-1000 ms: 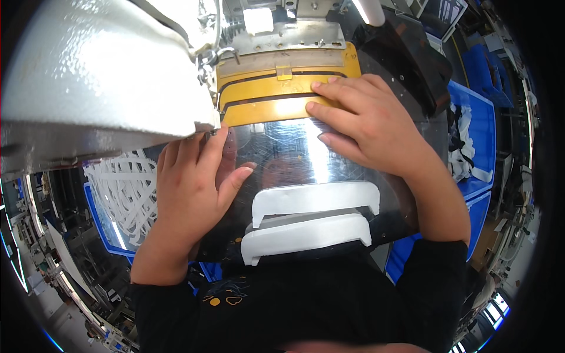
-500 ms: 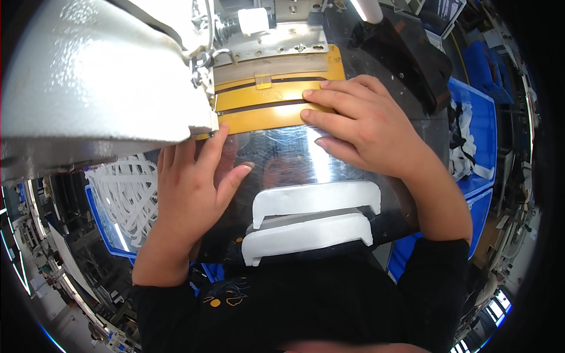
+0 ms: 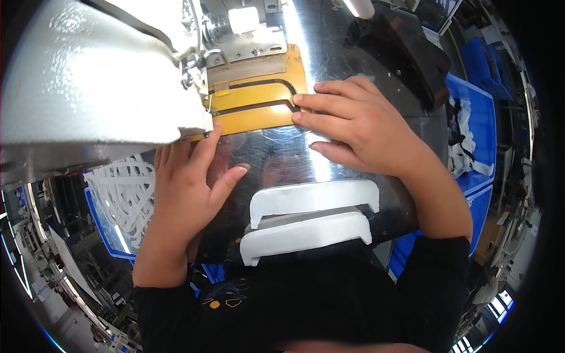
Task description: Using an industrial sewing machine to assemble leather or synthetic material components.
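A flat yellow template (image 3: 259,117) with dark curved slots lies under the head of a white sewing machine (image 3: 88,76). My right hand (image 3: 368,126) rests its fingertips on the template's right edge, fingers spread and thumb on the metal plate. My left hand (image 3: 191,188) lies at the near edge, index fingertip touching the template beside the needle area. Its other fingertips are hidden under the machine head, and its thumb is stretched out. Closer to me, two white curved strips (image 3: 315,197) with bent ends lie one before the other on the shiny work surface (image 3: 276,156).
A blue bin (image 3: 112,235) of white strips stands at the left. Another blue bin (image 3: 491,117) at the right holds black and white scraps. A dark machine part (image 3: 400,59) rises at the back right, near a white tube-shaped lamp (image 3: 360,8).
The yellow template has slid left under the machine head, so more of its slots' curved right ends shows. Both my hands have shifted slightly left, the right one with the template's edge.
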### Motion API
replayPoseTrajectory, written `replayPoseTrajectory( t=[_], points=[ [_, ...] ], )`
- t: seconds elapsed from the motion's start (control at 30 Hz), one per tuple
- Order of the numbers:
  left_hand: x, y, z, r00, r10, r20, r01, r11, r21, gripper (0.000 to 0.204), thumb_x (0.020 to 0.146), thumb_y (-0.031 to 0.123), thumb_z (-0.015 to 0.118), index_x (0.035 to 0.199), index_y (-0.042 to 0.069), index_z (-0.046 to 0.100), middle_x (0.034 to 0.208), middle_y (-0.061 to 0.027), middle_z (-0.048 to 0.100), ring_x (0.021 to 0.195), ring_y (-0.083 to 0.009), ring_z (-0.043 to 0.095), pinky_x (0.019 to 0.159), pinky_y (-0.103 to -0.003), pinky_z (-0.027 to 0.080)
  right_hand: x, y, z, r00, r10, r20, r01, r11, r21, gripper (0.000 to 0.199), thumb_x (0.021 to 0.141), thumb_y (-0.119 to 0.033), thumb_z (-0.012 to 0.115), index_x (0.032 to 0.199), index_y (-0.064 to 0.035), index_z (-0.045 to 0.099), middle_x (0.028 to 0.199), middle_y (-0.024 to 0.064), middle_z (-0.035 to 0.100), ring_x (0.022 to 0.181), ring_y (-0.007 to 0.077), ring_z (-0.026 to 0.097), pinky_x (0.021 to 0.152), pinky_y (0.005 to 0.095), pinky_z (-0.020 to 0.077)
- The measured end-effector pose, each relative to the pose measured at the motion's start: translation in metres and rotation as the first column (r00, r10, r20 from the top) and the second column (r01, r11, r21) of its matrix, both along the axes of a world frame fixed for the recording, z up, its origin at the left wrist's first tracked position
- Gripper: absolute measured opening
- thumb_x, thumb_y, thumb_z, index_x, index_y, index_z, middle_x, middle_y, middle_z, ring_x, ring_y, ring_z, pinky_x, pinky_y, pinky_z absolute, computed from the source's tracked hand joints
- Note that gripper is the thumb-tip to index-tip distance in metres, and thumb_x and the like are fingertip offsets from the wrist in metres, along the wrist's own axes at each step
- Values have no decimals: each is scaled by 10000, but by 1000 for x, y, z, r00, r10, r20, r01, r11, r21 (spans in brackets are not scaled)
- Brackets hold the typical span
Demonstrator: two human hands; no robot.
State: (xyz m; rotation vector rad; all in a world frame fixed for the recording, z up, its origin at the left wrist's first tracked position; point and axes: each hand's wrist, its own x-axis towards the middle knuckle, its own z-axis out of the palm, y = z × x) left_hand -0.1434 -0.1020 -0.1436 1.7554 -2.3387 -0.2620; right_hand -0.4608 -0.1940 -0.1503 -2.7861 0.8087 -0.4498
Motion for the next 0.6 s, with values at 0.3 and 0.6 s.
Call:
replayPoseTrajectory(
  t=[0.3,0.6],
  points=[
    [-1,1,3,999,33,-7,-33,999,38,720,891,444,858,1490,97,660,1393,-208,604,1320,-446,565,1144,-574,418,-5,-3,-7,1000,30,9,-30,999,-12,419,947,-307,790,1324,-125,756,1434,44,707,1355,281,611,1134,464,452],
    [0,1,5,1000,16,21,-16,999,36,741,895,485,845,1500,101,657,1378,-207,612,1325,-435,563,1165,-576,401,-4,-2,-7,1000,20,-20,-20,999,-27,410,970,-328,766,1330,-133,747,1442,48,707,1365,283,608,1140,467,446]
  ],
)
